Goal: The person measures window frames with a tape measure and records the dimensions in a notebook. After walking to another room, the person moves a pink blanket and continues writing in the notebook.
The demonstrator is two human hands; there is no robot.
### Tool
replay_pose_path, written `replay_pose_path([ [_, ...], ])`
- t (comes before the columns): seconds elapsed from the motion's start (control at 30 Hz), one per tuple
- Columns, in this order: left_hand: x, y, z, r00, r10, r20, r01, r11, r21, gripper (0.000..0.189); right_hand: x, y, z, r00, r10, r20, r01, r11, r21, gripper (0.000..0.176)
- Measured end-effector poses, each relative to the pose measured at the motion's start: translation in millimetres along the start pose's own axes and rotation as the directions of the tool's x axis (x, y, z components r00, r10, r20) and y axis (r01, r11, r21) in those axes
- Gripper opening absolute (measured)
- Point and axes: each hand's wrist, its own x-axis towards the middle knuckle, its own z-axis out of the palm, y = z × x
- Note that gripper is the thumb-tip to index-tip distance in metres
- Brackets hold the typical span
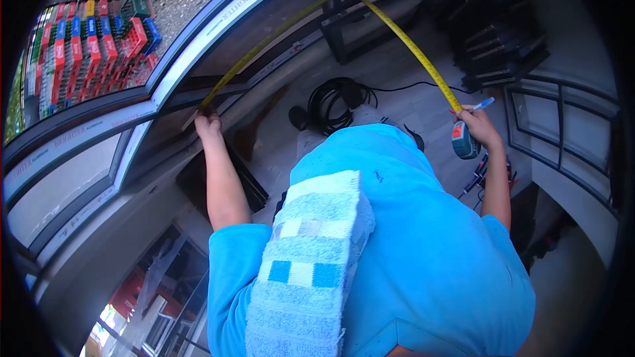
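A yellow measuring tape blade (413,49) runs in a bent arch between my two hands, its peak at the dark window frame at the top. My right hand (479,127) is closed round the teal tape measure case (465,142) and also has a blue and white pen (483,104) sticking out from its fingers. At the left, my left hand (208,125) pinches the far end of the blade beside the dark frame (178,89). A light blue towel (311,244) lies over the blue shirt.
A coiled black cable (334,106) lies on the floor ahead. Dark metal frames (562,125) lean at the right, near stacked dark parts (493,33). Tools (477,175) lie below my right hand. Stacked red crates (86,46) stand outside the window.
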Motion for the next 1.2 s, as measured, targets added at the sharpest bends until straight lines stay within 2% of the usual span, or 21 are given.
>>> replay_pose_path([
  [0.03,13,5,-4,0.987,-0.101,0.124,0.114,0.989,-0.096,0.018,4,3,4,1.000,-0.013,-0.017,0.012,1.000,-0.018,0.028],
  [0.07,29,7,6,0.984,-0.168,-0.063,0.154,0.971,-0.181,0.018,5,4,-1,0.999,-0.025,-0.032,0.024,0.999,-0.037,0.028],
  [0.13,43,13,6,0.938,-0.318,0.140,0.341,0.917,-0.207,0.016,-6,-19,2,0.998,-0.008,-0.062,0.001,0.995,-0.104,0.029],
  [0.17,60,18,0,0.932,-0.332,0.145,0.359,0.902,-0.240,0.016,-11,-30,3,0.997,-0.003,-0.072,-0.007,0.991,-0.135,0.030],
  [0.2,67,24,4,0.944,-0.329,-0.009,0.316,0.912,-0.262,0.017,-14,-36,3,0.996,0.006,-0.087,-0.021,0.985,-0.170,0.030],
  [0.23,74,25,0,0.967,-0.253,-0.039,0.246,0.961,-0.129,0.016,-17,-39,3,0.995,0.015,-0.097,-0.035,0.978,-0.205,0.031],
  [0.3,56,25,16,0.970,-0.206,-0.128,0.192,0.975,-0.114,0.015,-25,-51,-2,0.993,0.030,-0.111,-0.059,0.961,-0.269,0.032],
  [0.53,73,38,1,0.968,-0.247,-0.047,0.239,0.962,-0.131,0.008,-39,-82,-6,0.988,-0.035,-0.148,-0.033,0.901,-0.432,0.030],
  [0.63,78,43,1,0.962,-0.248,-0.117,0.226,0.958,-0.178,0.009,-43,-85,-8,0.986,-0.057,-0.157,-0.026,0.878,-0.479,0.031],
  [0.67,74,43,1,0.970,-0.226,-0.085,0.214,0.968,-0.129,0.009,-44,-86,-8,0.984,-0.070,-0.162,-0.019,0.871,-0.490,0.031],
  [0.77,70,43,11,0.965,-0.197,-0.173,0.187,0.980,-0.071,0.011,-47,-99,-16,0.994,0.014,-0.112,-0.070,0.851,-0.520,0.034],
  [0.83,69,40,-3,0.971,-0.230,-0.060,0.226,0.972,-0.060,0.012,-46,-84,-20,0.993,-0.070,-0.099,0.016,0.884,-0.467,0.034],
  [0.87,67,37,-15,0.972,-0.226,-0.058,0.217,0.967,-0.131,0.014,-35,-72,-23,0.987,-0.149,-0.066,0.105,0.891,-0.442,0.034],
  [0.9,22,28,-3,0.978,-0.207,-0.037,0.204,0.976,-0.076,0.017,-16,-37,-27,0.996,-0.081,0.028,0.086,0.942,-0.326,0.032],
  [0.93,2,21,-9,0.994,-0.076,-0.073,0.072,0.995,-0.063,0.020,-2,-14,-31,0.984,-0.015,0.179,0.045,0.985,-0.164,0.024],
  [0.97,-19,22,-6,0.986,-0.031,-0.166,0.024,0.999,-0.041,0.019,10,6,-25,0.977,0.038,0.211,-0.024,0.997,-0.070,0.021],
  [1.0,-72,26,20,0.977,0.030,-0.210,-0.055,0.992,-0.117,0.017,18,15,-22,0.929,0.125,0.350,-0.147,0.988,0.038,0.020],
  [1.03,-93,43,17,0.972,0.056,-0.229,-0.101,0.977,-0.186,0.017,19,15,-19,0.874,0.170,0.454,-0.240,0.966,0.100,0.020],
  [1.1,-144,104,14,0.954,0.271,-0.129,-0.289,0.944,-0.158,0.018,31,42,-8,0.818,0.188,0.544,-0.255,0.966,0.049,0.021],
  [1.17,-183,186,3,0.871,0.492,-0.020,-0.491,0.866,-0.093,0.019,37,26,8,0.750,0.167,0.640,-0.232,0.973,0.018,0.022],
  [1.2,-212,228,19,0.794,0.606,-0.041,-0.607,0.789,-0.093,0.018,35,16,24,0.831,0.122,0.542,-0.130,0.991,-0.024,0.022],
])
